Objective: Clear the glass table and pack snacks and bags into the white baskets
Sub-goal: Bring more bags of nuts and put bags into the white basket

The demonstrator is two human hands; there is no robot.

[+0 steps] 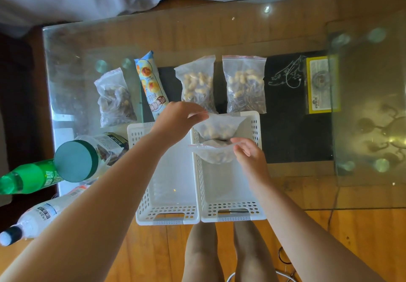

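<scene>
Clear plastic zip bag of peanuts (216, 141) is hanging over the far end of the right white perforated basket (230, 212), pinched by the left hand (178, 117) and right hand (249, 152). Sagging unevenly, it is likely risking snagging the rim or slipping free.

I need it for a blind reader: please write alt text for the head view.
Both hands, left hand and right hand, hold a clear bag of peanuts over the right white basket. More snack bags lie behind on the glass table.
</scene>
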